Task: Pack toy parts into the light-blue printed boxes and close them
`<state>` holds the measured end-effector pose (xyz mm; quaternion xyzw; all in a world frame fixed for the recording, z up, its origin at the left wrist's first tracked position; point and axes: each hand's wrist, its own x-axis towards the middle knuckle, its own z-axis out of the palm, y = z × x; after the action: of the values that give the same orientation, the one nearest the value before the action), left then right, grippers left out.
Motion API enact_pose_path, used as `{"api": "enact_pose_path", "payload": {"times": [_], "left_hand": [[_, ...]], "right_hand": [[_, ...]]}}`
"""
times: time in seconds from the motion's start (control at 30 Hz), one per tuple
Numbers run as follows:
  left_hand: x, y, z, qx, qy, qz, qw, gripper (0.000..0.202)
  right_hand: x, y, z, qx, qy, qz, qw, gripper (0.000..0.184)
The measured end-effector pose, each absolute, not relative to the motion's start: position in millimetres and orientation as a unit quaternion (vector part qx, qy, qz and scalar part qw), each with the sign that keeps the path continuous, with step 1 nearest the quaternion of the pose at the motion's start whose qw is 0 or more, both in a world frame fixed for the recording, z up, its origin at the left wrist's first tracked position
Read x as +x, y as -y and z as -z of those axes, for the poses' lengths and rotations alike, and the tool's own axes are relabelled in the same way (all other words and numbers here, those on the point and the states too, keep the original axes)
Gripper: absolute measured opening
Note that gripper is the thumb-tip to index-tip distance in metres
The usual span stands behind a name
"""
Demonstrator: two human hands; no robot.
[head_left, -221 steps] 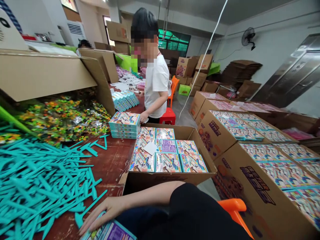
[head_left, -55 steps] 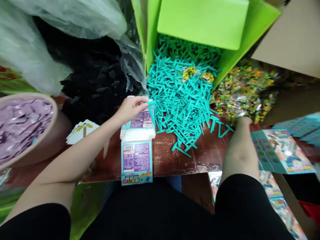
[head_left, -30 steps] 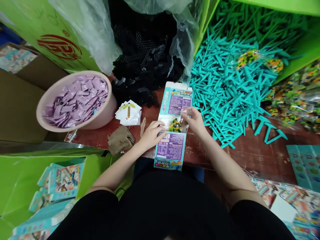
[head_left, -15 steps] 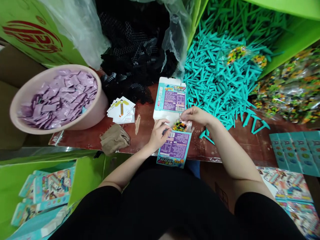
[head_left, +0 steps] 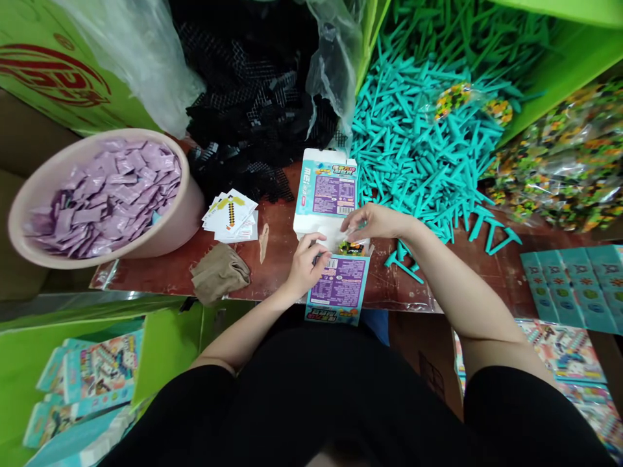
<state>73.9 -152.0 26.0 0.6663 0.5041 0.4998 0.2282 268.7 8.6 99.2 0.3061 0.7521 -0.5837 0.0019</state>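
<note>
A teal and purple carton [head_left: 335, 288] lies open on the red-brown table [head_left: 282, 275] in front of me, its lid flap [head_left: 327, 191] folded back. Inside it shows a clear bag of small coloured pieces [head_left: 351, 247]. My left hand [head_left: 305, 263] grips the carton's left rim with curled fingers. My right hand [head_left: 372, 222] reaches over the opening, fingers pinched on the bag's top edge.
A heap of teal plastic sticks [head_left: 423, 149] lies right of the carton. Bags of coloured pieces [head_left: 559, 175] sit far right. Black mesh parts [head_left: 257, 117] fill a plastic bag behind. A pink basin [head_left: 182, 220] holds purple sachets. Printed cards [head_left: 231, 214] and brown cloth [head_left: 219, 275] lie left.
My head turned from the boxes at my right to the table. I took a bag and lowered it into the open carton; both hands stay at the opening.
</note>
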Motion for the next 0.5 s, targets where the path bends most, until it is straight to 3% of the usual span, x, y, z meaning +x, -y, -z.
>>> {"api": "enact_pose_path", "payload": {"times": [0.2,0.27,0.37,0.5], "left_hand": [[79,153,-30,0.664,-0.476,-0.53,0.225,0.021],[81,154,-30,0.656,-0.478,-0.534,0.235,0.022],[84,155,-29,0.649,-0.495,-0.521,0.25,0.025],[88,155,-28,0.657,-0.492,-0.505,0.266,0.024]], "right_hand": [[277,-10,-99,0.355,-0.583,0.714,-0.155,0.043],[279,-7,-99,0.355,-0.6,0.708,-0.113,0.037],[278,3,-95,0.318,-0.647,0.693,0.013,0.033],[273,15,-86,0.269,-0.684,0.665,0.13,0.042]]}}
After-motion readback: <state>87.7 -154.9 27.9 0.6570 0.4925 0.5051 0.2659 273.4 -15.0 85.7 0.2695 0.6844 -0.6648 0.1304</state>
